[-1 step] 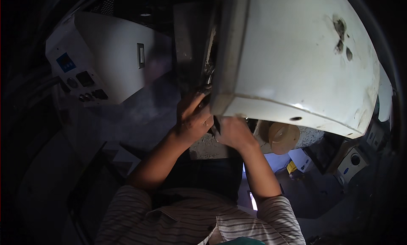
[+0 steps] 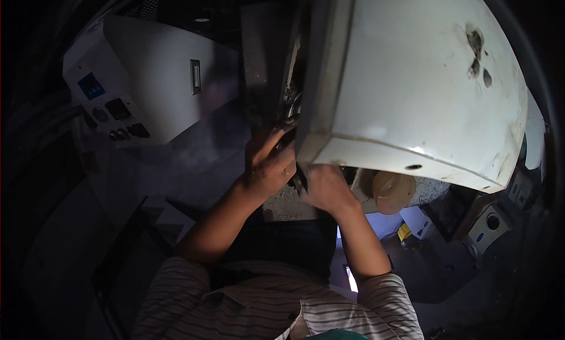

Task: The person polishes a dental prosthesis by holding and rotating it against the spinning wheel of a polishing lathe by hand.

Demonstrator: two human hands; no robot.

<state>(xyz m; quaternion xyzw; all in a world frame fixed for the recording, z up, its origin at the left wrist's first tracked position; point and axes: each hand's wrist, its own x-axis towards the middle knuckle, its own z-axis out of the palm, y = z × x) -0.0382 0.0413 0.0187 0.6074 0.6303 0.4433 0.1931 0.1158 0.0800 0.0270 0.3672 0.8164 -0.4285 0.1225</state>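
A large white casing (image 2: 424,93) with dark smudges and a hole near its lower edge fills the upper right. My left hand (image 2: 268,163) reaches in at the casing's lower left edge, by dark, dirty metal parts (image 2: 289,98). Its fingers are bent closed, and what they grip is hidden. My right hand (image 2: 325,187) is beside it, just under the casing's lower corner. Those fingers are curled closed around something dark that I cannot make out; the fingertips are partly hidden.
A tan round cup-like part (image 2: 393,191) stands on the worn grey base (image 2: 288,207) under the casing. To the left is a white cabinet (image 2: 165,69) with switches and a small display. A white box with a round dark opening (image 2: 491,221) lies at the lower right.
The white casing has shifted slightly to the right and down. Both hands stay in nearly the same place.
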